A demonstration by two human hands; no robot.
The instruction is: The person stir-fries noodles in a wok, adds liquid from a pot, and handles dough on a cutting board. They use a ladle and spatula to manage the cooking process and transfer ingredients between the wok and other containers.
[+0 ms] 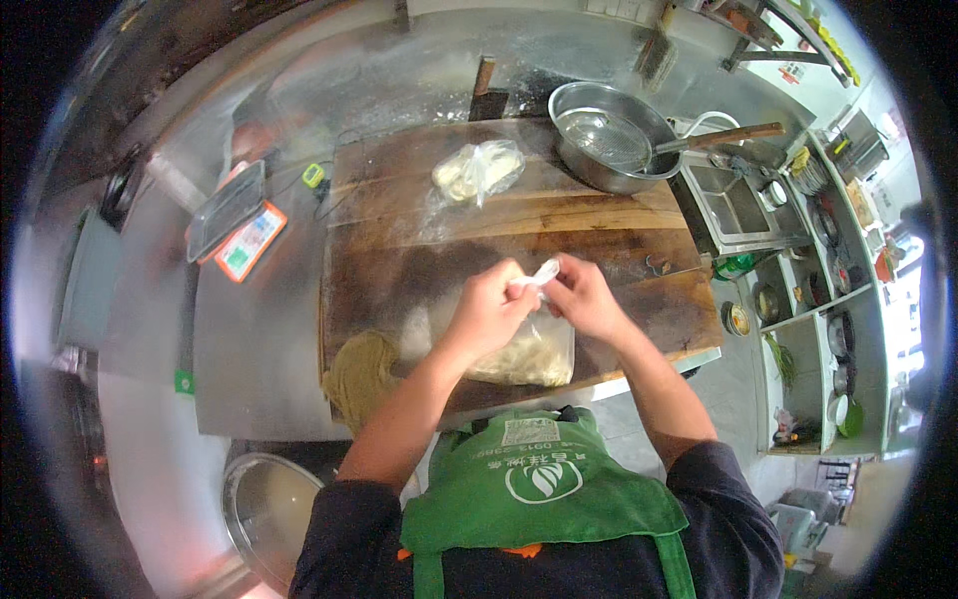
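A clear plastic bag (528, 356) with pale, lumpy contents rests near the front edge of a wooden board (449, 217). Above it, my left hand (494, 303) pinches one side of the bag's twisted white top, and my right hand (580, 292) grips the other side. The two hands are close together, fingers bent around the gathered plastic. Farther back on the board lies a second, knotted plastic bag (479, 171) with pale contents. A yellowish-brown cloth (363, 378) hangs over the board's front left corner.
A large steel bowl (569, 161) holding a wood-handled strainer (610, 138) stands at the back right. Left of the board are an orange-edged scale (251, 239), a dark tray (228, 213) and a yellow-green timer (313, 176). A metal sink (730, 210) and shelves (797, 329) stand right.
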